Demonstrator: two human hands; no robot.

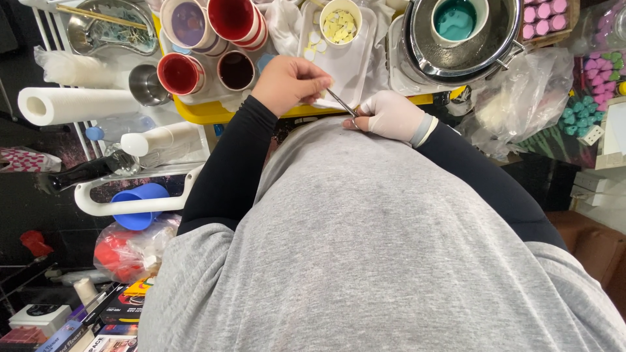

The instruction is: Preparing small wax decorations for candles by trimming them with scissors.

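Note:
My bare left hand (290, 81) pinches a thin metal tweezer-like tool (340, 103) that slants down to the right. My right hand (391, 116), in a white glove, meets the tool's lower tip with its fingertips, close to my grey shirt. Whether something small sits between those fingertips is too small to tell. Just beyond the hands lies a white tray (355, 72) with a few pale yellow discs on it. At its far end stands a white cup (340, 26) filled with more discs.
Several red-lined cups (181, 73) stand on a yellow tray (208, 112) at the left. A steel pot (482, 49) holds a cup of teal liquid. Pink pieces (544, 16) are at far right. A paper towel roll (72, 104) and a blue cup (140, 205) lie to the left.

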